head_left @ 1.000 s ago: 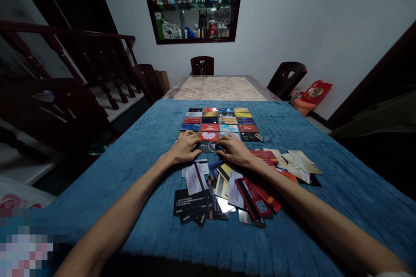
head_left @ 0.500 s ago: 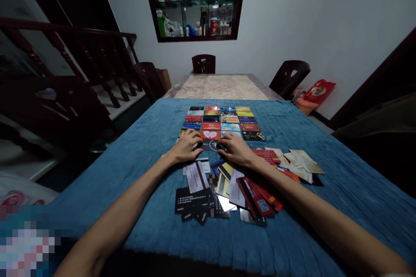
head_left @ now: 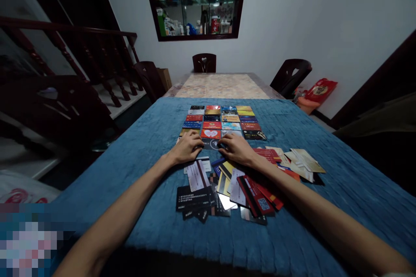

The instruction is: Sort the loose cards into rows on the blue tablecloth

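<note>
A dark card with a pale round emblem lies flat at the near side of a grid of cards. My left hand rests at its left end, fingers curled and bunched on the edge. At the right end, my right hand has its bent fingers on the card too. Just beyond is a red card with a white heart; a black card with a diamond ends that row on the right. My hands hide parts of the nearest cards.
Loose overlapping cards lie nearer me, among them a black card with white text and a red card with a square code. Gold cards are heaped right of my right arm. A blue cloth covers the near table.
Both hands stay at the two ends of the dark card, with hardly any movement. The whole view has shifted very slightly.
</note>
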Motion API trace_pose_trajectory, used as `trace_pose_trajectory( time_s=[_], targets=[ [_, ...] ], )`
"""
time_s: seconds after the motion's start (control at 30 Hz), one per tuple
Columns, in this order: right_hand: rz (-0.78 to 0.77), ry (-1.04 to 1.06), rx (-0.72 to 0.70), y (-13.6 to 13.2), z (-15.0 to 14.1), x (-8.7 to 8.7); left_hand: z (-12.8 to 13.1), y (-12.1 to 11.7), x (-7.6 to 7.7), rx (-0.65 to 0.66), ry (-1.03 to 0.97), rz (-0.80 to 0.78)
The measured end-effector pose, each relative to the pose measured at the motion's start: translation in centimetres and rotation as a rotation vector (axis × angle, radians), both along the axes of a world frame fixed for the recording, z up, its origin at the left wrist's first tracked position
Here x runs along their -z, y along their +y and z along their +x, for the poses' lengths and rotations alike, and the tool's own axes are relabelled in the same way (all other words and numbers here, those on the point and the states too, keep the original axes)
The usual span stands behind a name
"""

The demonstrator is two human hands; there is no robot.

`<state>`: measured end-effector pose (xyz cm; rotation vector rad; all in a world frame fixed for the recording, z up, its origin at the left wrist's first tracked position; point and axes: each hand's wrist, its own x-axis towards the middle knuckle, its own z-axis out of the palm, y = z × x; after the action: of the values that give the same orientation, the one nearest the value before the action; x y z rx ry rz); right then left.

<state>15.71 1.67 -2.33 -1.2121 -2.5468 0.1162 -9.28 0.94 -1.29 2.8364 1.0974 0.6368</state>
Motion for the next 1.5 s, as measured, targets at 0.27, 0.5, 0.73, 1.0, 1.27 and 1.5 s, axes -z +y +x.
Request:
trace_pose_trajectory(
  time_s=[0.27, 0.5, 0.73, 1.0, 1.27, 1.5],
  targets=[
    [-0.019, 0.005, 0.017, -0.5, 0.0, -0.8, 0.1, -0.3, 0.0, 0.005, 0.029, 0.038],
    [0.016, 0.117, 0.057, 0.0, 1.3, -2.1, 0.4, -0.6, -0.1, 0.003, -0.012, 0.105],
    [0.012, 0.101, 0.072, -0.5, 2.9, -2.6, 1.4, -1.2, -0.2, 0.056, -0.078, 0.099],
    [0.008, 0.037, 0.058, -2.3, 6.7, -1.2, 4.2, -2.3, -0.9, 0.089, -0.093, 0.001],
    [-0.023, 0.017, 0.107, -3.2, 7.3, -0.2, 9.5, -2.3, -1.4, 0.06, 0.127, -0.097],
    [-0.016, 0.033, 0.089, -3.7, 7.4, -0.2, 10.6, -2.3, -0.9, 0.014, 0.134, -0.172]
  ],
)
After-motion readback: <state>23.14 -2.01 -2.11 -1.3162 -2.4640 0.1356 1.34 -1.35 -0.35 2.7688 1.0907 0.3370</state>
